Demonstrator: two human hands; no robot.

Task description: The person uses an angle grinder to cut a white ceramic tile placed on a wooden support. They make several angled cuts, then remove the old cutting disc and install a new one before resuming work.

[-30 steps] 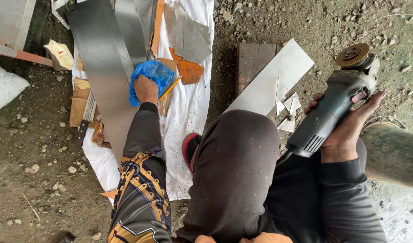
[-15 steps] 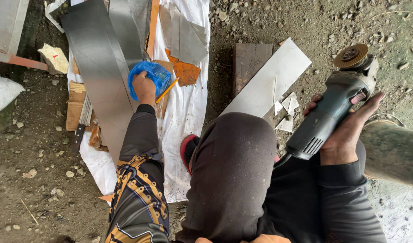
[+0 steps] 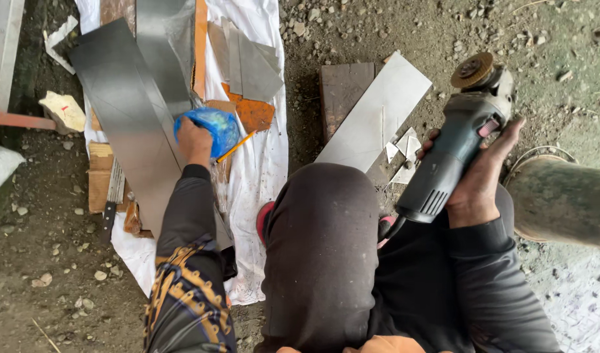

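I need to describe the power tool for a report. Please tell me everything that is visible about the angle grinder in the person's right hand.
The angle grinder has a long grey-green body that looks like plastic, with cooling slots at its rear end and a small pink switch near the head. A round, brownish disc sits at the metal head, pointing away from the person. The right hand grips the body from the side, fingers wrapped around it. It is held tilted in the air above the ground, beside the raised knee. A dark cord leaves its rear end. Whether the disc is spinning cannot be told.

Left hand (image 3: 194, 140): your arm is stretched forward, fingers closed, palm down.
Right hand (image 3: 478, 176): your elbow is bent, fingers wrapped in a firm grip.
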